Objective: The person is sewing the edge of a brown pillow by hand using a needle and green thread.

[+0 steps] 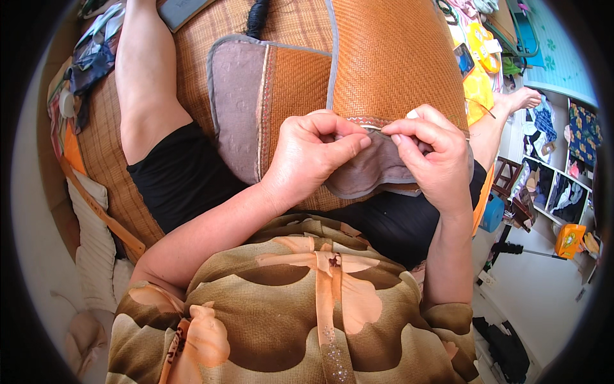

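Observation:
A woven orange-brown mat cover [393,57] with grey binding lies across my lap. At its near end, a patterned trim strip [362,121] borders a grey cloth panel [369,158]. My left hand [321,149] pinches the seam between trim and panel with thumb and forefinger. Close beside it, the fingertips of my right hand [429,149] pinch the same seam. Any needle or thread between the fingers is too small to make out. Partly beneath lies a second woven piece [300,79] with its own grey cloth panel [237,105].
A plaid woven mat [196,62] spreads under my legs. Beyond the covers lie a bundle of black thread [257,19] and a dark grey flat object [181,12]. At right are a phone [464,60], yellow cloth [477,93] and shelves [559,165] of clothes.

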A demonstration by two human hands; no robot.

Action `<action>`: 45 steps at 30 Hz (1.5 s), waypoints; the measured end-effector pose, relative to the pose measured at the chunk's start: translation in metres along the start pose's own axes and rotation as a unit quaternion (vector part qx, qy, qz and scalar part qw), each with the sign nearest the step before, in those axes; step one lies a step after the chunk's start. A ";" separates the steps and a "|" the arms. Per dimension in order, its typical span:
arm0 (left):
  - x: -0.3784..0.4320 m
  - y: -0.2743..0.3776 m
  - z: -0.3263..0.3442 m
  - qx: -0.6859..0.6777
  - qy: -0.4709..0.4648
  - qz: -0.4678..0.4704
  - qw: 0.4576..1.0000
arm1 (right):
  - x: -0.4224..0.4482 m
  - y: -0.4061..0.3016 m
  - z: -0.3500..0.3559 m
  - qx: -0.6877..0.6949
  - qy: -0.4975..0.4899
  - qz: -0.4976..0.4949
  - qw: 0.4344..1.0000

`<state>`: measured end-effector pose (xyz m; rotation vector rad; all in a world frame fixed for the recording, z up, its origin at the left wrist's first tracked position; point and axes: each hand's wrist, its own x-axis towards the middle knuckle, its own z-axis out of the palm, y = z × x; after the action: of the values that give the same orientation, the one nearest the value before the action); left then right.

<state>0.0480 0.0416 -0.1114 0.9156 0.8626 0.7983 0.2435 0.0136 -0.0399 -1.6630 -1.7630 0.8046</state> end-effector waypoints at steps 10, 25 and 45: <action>-0.002 0.015 0.001 0.014 -0.011 -0.075 0.997 | 0.004 0.008 -0.001 0.068 -0.036 0.035 0.996; -0.001 0.004 -0.004 -0.013 -0.024 -0.063 0.998 | 0.004 0.007 -0.001 0.050 -0.043 0.030 0.997; -0.003 0.003 -0.002 0.169 -0.041 0.108 0.979 | -0.001 0.016 -0.007 0.094 -0.039 0.053 0.993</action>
<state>0.0442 0.0411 -0.1087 1.3516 0.8484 0.8068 0.2593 0.0132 -0.0473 -1.6288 -1.6065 1.0629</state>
